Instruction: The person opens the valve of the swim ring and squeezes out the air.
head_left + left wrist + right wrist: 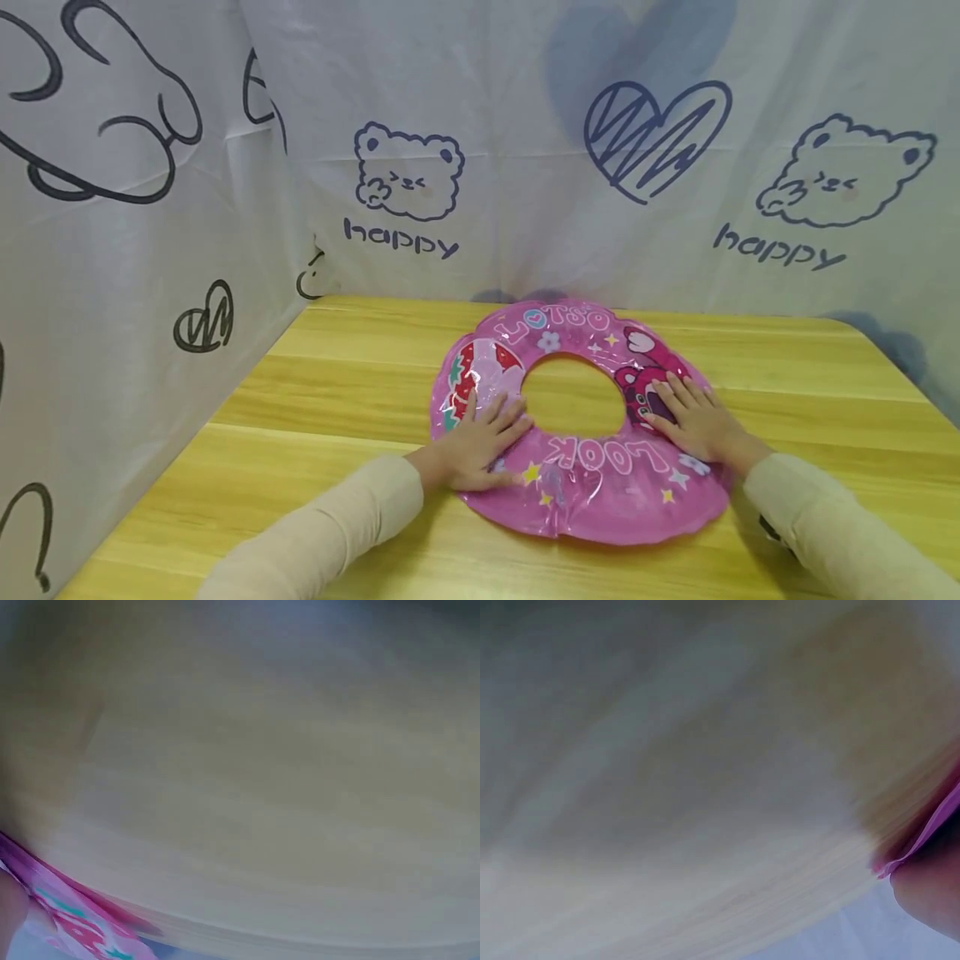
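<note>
A pink inflatable swim ring (600, 500) lies flat on the wooden table, partly filled, with wrinkles near its front seam. It bears the words LOTSO and LOOK, strawberries, stars and a pink bear. My left hand (480, 442) rests on its left side with fingers spread, the thumb toward the front. On the right side, over the bear print, my right hand (697, 417) presses with straight fingers. The left wrist view catches only the ring's strawberry edge (82, 922) and a bit of the hand. In the right wrist view a thin pink edge (930, 825) shows beside a finger.
The yellow wood-grain table (300, 400) extends around the ring. White cloth (525, 208) with drawn bears, hearts and the word happy hangs behind it, and more cloth (112, 292) hangs along the left. The table's right edge slopes away past the right hand.
</note>
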The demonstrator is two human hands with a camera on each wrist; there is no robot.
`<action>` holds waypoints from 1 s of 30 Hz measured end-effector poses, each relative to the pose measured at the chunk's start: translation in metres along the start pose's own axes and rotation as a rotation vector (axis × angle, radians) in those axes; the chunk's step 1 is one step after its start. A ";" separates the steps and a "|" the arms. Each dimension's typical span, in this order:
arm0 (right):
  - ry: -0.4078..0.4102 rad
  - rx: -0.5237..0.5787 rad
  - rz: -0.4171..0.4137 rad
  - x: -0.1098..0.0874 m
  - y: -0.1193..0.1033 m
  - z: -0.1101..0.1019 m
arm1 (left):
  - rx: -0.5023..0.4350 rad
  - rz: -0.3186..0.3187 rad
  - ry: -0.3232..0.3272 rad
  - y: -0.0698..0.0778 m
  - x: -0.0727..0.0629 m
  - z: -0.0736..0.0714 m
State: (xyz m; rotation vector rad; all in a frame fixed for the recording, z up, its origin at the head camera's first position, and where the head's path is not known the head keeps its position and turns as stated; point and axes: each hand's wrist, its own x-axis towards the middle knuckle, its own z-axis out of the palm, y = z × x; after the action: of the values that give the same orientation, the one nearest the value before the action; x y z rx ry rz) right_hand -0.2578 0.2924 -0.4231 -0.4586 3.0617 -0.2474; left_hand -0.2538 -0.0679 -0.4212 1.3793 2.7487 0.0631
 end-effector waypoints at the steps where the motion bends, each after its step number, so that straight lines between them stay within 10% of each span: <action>1: 0.000 -0.001 0.001 0.000 0.000 0.000 | -0.003 0.009 0.006 0.002 0.001 0.000; 22: 0.125 -0.116 -0.076 -0.004 -0.009 -0.004 | 0.023 -0.038 -0.029 0.019 0.003 0.004; 30: 0.089 0.233 -0.212 -0.033 -0.039 -0.003 | 0.059 0.060 -0.009 0.020 -0.003 -0.004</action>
State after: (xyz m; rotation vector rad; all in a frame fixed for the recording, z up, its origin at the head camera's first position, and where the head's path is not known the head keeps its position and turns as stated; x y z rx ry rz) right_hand -0.2147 0.2654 -0.4137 -0.7747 3.0130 -0.6395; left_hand -0.2366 -0.0583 -0.4162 1.4731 2.7225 -0.0219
